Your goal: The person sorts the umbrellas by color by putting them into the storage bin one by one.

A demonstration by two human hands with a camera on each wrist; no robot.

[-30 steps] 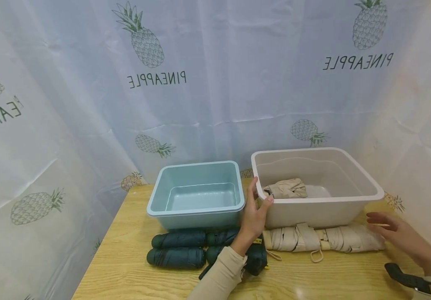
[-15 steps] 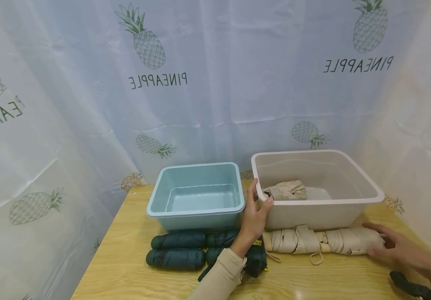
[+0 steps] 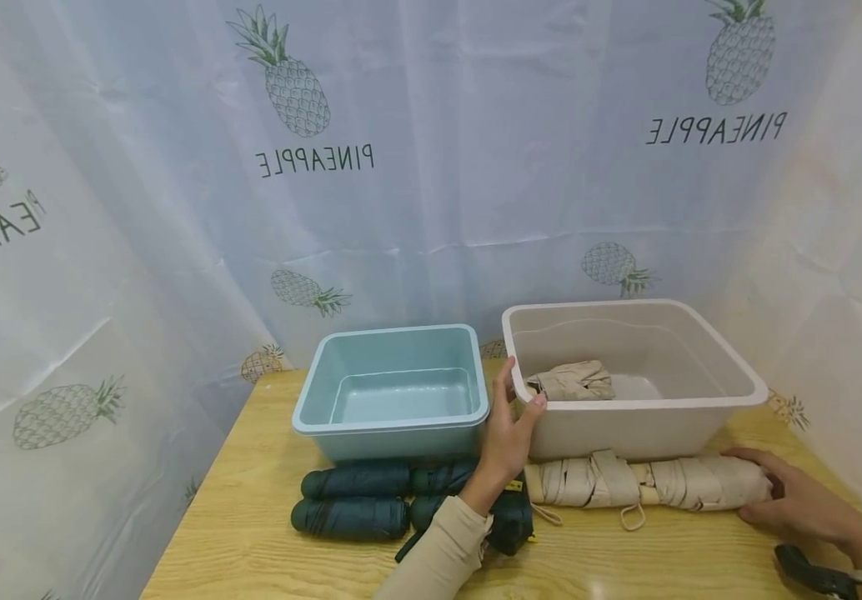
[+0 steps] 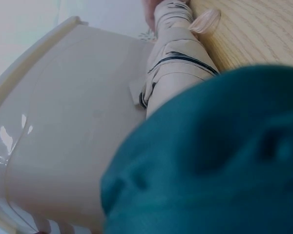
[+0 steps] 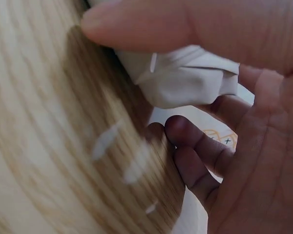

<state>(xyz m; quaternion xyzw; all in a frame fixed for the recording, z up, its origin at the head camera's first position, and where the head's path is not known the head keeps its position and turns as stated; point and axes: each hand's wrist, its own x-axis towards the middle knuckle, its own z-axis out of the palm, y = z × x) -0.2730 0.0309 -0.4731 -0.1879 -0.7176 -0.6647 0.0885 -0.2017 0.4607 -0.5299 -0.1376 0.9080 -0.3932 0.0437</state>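
Observation:
My left hand (image 3: 508, 437) grips the near-left corner of the beige basin (image 3: 641, 429), thumb and fingers at its rim. Inside that basin lies a folded beige umbrella (image 3: 577, 381). Two more beige folded umbrellas lie end to end along the basin's front: the left one (image 3: 587, 482) and the right one (image 3: 709, 483). My right hand (image 3: 799, 496) holds the outer end of the right one, thumb on the near side and fingers on the far side. In the right wrist view the wrapped beige fabric (image 5: 185, 80) sits between thumb and fingers.
A pale blue basin (image 3: 393, 442) stands to the left. Several dark green folded umbrellas (image 3: 352, 518) lie in two rows before it, partly under my left forearm; one fills much of the left wrist view. A pineapple-printed curtain (image 3: 446, 208) hangs behind the wooden table (image 3: 236, 517).
My right hand has come in from the right side, where it hovered apart, onto the end of the right beige umbrella and closed round it. The left hand stays on the basin.

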